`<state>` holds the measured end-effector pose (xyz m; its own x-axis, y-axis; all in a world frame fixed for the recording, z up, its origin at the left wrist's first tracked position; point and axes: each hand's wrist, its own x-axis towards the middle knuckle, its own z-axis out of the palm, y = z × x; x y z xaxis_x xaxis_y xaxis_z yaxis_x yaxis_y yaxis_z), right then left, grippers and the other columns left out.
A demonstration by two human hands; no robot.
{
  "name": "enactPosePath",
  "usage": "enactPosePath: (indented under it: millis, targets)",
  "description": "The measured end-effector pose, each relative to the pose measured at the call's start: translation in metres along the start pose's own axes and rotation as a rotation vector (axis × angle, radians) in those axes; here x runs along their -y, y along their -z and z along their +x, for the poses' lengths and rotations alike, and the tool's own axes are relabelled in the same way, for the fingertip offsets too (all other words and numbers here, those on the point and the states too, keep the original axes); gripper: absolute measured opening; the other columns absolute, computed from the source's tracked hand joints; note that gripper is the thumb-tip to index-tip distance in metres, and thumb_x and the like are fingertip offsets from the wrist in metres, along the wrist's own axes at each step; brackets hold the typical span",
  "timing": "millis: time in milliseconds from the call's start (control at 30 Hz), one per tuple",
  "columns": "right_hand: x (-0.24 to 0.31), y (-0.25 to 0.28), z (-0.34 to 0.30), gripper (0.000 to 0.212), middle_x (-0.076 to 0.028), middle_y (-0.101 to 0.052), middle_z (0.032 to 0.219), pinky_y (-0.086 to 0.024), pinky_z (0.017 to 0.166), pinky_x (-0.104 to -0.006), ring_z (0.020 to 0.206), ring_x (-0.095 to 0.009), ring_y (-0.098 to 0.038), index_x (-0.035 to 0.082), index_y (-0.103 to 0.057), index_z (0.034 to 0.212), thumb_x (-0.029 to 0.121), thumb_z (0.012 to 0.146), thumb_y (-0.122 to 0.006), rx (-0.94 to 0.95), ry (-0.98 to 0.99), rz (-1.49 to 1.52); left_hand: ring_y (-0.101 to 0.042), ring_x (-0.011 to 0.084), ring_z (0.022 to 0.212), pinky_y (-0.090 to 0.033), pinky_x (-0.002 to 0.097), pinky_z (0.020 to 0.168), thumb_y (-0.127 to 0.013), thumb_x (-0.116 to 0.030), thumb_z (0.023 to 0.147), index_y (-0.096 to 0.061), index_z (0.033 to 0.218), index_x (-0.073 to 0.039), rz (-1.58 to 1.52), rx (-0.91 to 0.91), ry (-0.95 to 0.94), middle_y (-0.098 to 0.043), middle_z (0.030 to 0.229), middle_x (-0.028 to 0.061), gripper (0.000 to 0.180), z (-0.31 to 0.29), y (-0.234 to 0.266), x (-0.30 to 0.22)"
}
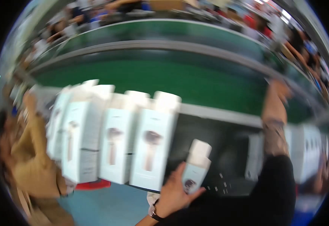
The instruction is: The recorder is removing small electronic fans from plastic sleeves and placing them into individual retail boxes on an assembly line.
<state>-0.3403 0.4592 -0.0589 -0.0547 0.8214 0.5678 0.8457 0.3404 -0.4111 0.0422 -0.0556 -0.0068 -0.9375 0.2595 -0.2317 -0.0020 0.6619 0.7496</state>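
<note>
One slim, pale-blue and white carton (195, 174) is resting in my left hand (174, 194), over the near edge of the black tabletop (206, 130), and its top flap is standing open. My fingers are wrapping its left side and my thumb is lying across the lower front, so this hand is gripping it; whether its base is touching the tabletop, I am not able to tell. My right hand (279, 90) is hanging over the green conveyor belt (206, 84), well apart from the carton, and blur is hiding whether it is open, closed or holding anything.

I am judging the carton to be light, thin card: stiff along its folded edges, softer across the flat panels, with a smooth face probably being a little slippery. The raised flap is looking like the weakest part, liable to crease, so I am favouring a hold low on the two side walls, with light pressure rather than a squeeze that would be denting the front.

To the left, a row of open cartons (152, 145) is standing close together; more white boxes (310, 147) are standing at the right.
</note>
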Motion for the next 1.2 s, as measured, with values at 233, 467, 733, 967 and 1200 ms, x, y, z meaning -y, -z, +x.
enactPosePath:
  millis: [233,467,733,967,1200]
  targets:
    - [0.136,0.081,-0.140,0.068,-0.016,-0.058,0.124,-0.040,0.095,-0.0511,0.116,-0.035,-0.053,0.006,-0.058,0.122,0.055,0.075,-0.066,0.273,0.073,0.404,-0.057,0.0443,0.105,-0.050,0.0487,0.085,-0.075,-0.038,0.078,-0.023,0.149,-0.016,-0.206,0.000,-0.050,-0.049,0.129,0.0269,0.091,-0.001,0.003,0.002]
    - [0.058,0.046,-0.103,0.076,-0.018,-0.058,0.125,-0.042,0.097,-0.0495,0.116,-0.038,-0.055,0.004,-0.058,0.124,0.059,0.073,-0.067,0.351,-0.060,0.391,-0.062,0.0382,0.096,-0.051,0.0453,0.071,-0.073,-0.036,0.081,-0.039,0.138,-0.011,-0.169,-0.150,-0.166,-0.056,0.119,0.0236,0.070,0.005,-0.012,-0.002]
    - [-0.019,0.071,-0.078,0.086,-0.020,-0.063,0.118,-0.049,0.092,-0.0470,0.108,-0.041,-0.061,-0.001,-0.059,0.121,0.067,0.068,-0.070,0.235,-0.230,0.302,-0.059,0.0462,0.104,-0.049,0.0446,0.089,-0.070,-0.047,0.081,-0.019,0.148,-0.012,-0.195,0.049,-0.059,-0.055,0.120,0.0287,0.091,0.001,-0.021,0.016]
    - [-0.007,0.106,-0.157,0.062,-0.024,-0.067,0.096,-0.049,0.090,-0.0457,0.094,-0.036,-0.064,-0.009,-0.067,0.093,0.039,0.059,-0.088,-0.258,0.188,0.792,-0.060,0.0406,0.107,-0.049,0.0421,0.092,-0.080,-0.041,0.072,-0.026,0.144,-0.002,-0.300,-0.123,-0.146,-0.058,0.119,0.0265,0.098,-0.011,-0.006,0.018]
    - [-0.096,0.298,-0.232,0.052,-0.014,-0.043,0.129,-0.057,0.076,-0.0371,0.103,-0.022,-0.056,0.005,-0.044,0.132,0.018,0.088,-0.069,0.994,-0.076,1.623,-0.042,0.0262,0.127,-0.037,0.0382,0.104,-0.086,-0.014,0.064,-0.014,0.144,0.002,-0.535,0.051,-0.265,-0.038,0.136,0.0180,0.109,-0.036,0.011,0.026]
